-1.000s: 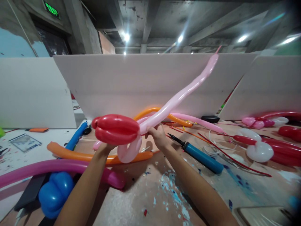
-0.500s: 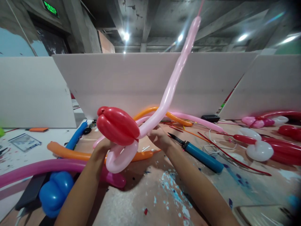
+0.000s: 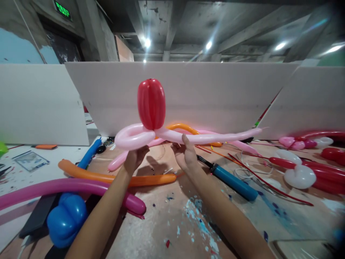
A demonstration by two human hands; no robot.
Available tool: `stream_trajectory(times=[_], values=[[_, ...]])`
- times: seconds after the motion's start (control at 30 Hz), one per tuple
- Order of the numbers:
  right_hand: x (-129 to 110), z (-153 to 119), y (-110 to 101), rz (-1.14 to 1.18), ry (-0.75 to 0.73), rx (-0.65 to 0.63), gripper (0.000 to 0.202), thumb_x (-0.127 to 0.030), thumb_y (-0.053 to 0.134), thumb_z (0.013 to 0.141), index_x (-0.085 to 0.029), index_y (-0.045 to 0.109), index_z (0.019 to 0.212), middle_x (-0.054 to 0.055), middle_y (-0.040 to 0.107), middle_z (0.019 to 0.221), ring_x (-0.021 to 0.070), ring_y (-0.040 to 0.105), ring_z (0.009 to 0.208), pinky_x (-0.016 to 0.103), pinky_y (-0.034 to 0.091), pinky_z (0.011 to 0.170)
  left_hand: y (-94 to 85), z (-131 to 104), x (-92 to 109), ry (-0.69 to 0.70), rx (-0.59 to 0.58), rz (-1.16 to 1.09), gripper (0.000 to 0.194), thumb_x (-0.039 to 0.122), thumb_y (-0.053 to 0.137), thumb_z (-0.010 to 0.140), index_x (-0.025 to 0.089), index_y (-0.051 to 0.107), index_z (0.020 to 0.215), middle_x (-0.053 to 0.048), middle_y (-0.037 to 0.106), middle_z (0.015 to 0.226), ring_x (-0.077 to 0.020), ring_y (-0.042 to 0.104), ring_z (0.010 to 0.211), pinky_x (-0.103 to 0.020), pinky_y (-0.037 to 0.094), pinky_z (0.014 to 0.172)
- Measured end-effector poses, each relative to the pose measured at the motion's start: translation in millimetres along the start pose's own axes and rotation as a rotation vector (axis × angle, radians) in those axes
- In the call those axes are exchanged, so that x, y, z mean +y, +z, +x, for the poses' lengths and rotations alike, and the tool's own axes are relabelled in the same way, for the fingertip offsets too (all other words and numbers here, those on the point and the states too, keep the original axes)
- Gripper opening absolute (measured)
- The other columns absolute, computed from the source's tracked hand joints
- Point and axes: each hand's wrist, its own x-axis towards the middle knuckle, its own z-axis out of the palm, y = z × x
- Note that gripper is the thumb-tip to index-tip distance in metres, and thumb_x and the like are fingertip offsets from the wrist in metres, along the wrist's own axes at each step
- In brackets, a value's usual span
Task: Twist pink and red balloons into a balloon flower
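Note:
A pale pink long balloon [image 3: 215,139] lies sideways across both hands, held above the table. Its left part is bent into a loop [image 3: 134,139], and its thin tail points right. From the twist beside the loop a red balloon bundle [image 3: 151,104] of pressed-together lobes stands upright. My left hand [image 3: 136,158] grips the underside of the loop near the twist; its fingertips are partly hidden. My right hand [image 3: 184,153] pinches the straight pink length, thumb in front and fingers beneath.
Orange [image 3: 151,180] and magenta balloons [image 3: 67,185] lie at left, near a blue balloon cluster [image 3: 67,219]. A blue hand pump [image 3: 234,181] lies right, with red and white balloons [image 3: 299,176] beyond. White panels [image 3: 202,97] stand behind. A phone [image 3: 302,249] is at lower right.
The red bundle has swung from tilting left to upright. The pink tail has come down from pointing up to lying level toward the right. Both hands still hold the balloon.

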Motion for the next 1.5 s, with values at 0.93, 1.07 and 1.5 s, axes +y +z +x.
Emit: stream_trajectory(times=[0.93, 1.07, 1.5], values=[[6.6, 0.7, -12.2, -0.534, -0.063, -0.161, 0.042, -0.058, 0.064, 0.077, -0.022, 0.044, 0.086, -0.007, 0.054, 0.057, 0.0045, 0.037, 0.03, 0.016, 0.024, 0.026, 45.8, -19.1, 7.9, 0.099, 0.095, -0.041, 0.036, 0.028, 0.071, 0.069, 0.018, 0.057, 0.1, 0.004, 0.059, 0.06, -0.0106, 0.057, 0.055, -0.022, 0.047, 0.059], [0.7, 4.9, -13.5, -0.557, -0.063, -0.091, 0.048, -0.067, 0.059, 0.075, -0.023, 0.044, 0.085, -0.009, 0.049, 0.053, 0.0038, 0.032, 0.03, 0.015, 0.02, 0.026, 41.8, -18.9, 3.7, -0.007, -0.007, 0.087, 0.035, 0.025, 0.068, 0.07, 0.017, 0.057, 0.101, 0.004, 0.058, 0.061, -0.0107, 0.056, 0.053, -0.023, 0.046, 0.056], [-3.6, 1.7, -14.9, -0.719, 0.064, -0.357, 0.046, -0.062, 0.061, 0.078, -0.021, 0.045, 0.089, -0.009, 0.049, 0.051, 0.0056, 0.036, 0.03, 0.016, 0.021, 0.028, 29.8, -26.7, 3.5, -0.22, -0.345, 0.339, 0.017, 0.023, 0.071, 0.062, 0.014, 0.061, 0.071, -0.001, 0.058, 0.068, -0.0125, 0.052, 0.062, -0.025, 0.043, 0.06]])
